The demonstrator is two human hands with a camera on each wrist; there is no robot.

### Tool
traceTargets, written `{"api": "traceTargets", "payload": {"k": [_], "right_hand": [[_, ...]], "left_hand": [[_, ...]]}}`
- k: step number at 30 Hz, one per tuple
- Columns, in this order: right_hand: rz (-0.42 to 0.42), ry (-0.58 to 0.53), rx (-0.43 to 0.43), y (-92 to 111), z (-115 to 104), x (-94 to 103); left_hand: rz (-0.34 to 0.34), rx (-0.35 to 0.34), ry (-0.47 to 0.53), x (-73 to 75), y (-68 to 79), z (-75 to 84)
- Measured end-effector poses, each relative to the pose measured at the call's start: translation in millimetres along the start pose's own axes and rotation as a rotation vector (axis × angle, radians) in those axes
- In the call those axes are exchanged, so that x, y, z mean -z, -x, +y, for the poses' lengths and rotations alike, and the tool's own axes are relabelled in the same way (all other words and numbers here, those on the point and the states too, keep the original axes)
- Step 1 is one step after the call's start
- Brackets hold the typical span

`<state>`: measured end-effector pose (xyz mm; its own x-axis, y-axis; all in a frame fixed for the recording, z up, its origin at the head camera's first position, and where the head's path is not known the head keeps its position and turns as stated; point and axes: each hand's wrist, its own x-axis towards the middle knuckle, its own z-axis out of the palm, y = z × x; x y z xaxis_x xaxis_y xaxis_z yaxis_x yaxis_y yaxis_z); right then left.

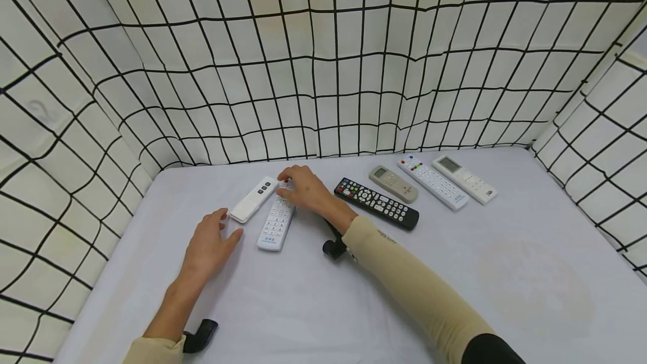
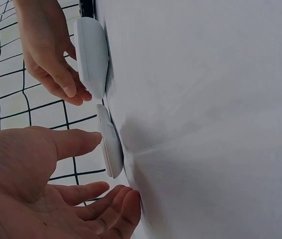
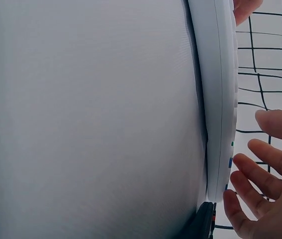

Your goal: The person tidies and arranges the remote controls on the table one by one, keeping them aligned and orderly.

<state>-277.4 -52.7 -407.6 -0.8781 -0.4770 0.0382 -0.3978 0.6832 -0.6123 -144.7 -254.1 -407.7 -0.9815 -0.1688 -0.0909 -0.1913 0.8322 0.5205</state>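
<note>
Partly under the right hand (image 1: pixel 305 189) lies a long, round-edged remote (image 1: pixel 277 223).

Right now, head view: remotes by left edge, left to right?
Slim white remote with dark buttons, long white keypad remote by right hand, long black remote, small beige remote, long white remote with coloured buttons, off-white remote with screen.

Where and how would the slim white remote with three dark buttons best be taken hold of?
Probably pinch the slim white remote across its middle with the left hand, from above and the left, closing on opposite long edges. It lies flat, narrow across, its near end beside that hand; the neighbouring keypad remote and right hand crowd its right side.
</note>
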Motion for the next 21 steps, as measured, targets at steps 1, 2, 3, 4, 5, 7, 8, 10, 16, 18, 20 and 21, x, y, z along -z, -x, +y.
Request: {"api": "traceTargets", "payload": {"k": [1,2,3,4,5,7,8,10,16,18,20,21], "right_hand": [[-0.001,0.006,0.001,-0.5,-0.4,-0.1],[-0.002,0.017,0.003,-1.0,-0.7,-0.3],[-0.003,0.031,0.005,-1.3,-1.1,-0.4],[-0.003,0.046,0.007,-2.0,-1.2,-0.6],[-0.002,0.065,0.008,-2.7,-1.5,-0.6],[-0.001,0.100,0.010,-4.2,-1.8,-0.8],[-0.001,0.115,0.011,-4.9,-1.9,-1.0],[-0.001,0.130,0.011,-6.5,-1.8,-1.0],[-0.013,0.145,0.029,-10.4,-1.1,-0.4],[-0.023,0.159,0.036,-11.3,-1.5,-0.5],[-0.035,0.174,0.042,-12.2,-2.1,-1.1],[-0.041,0.178,0.043,-12.9,-2.3,-1.7]], "left_hand": [[-0.001,0.000,0.001,0.2,-0.4,0.1],[-0.003,0.001,0.002,0.3,-0.8,0.2],[-0.005,0.001,0.003,0.4,-1.2,0.2],[-0.007,0.002,0.005,0.4,-1.7,0.2],[-0.008,0.002,0.007,0.4,-2.1,0.2],[-0.010,0.003,0.009,0.2,-2.6,0.1],[-0.012,0.003,0.012,0.3,-3.0,-0.1],[-0.013,0.002,0.015,0.1,-3.8,-0.7],[-0.010,-0.005,0.022,0.1,-6.3,-0.7],[-0.007,-0.005,0.026,-0.3,-5.9,0.1],[-0.004,-0.004,0.028,-0.7,-5.1,0.9],[-0.004,-0.003,0.028,-0.9,-4.8,1.4]]}}
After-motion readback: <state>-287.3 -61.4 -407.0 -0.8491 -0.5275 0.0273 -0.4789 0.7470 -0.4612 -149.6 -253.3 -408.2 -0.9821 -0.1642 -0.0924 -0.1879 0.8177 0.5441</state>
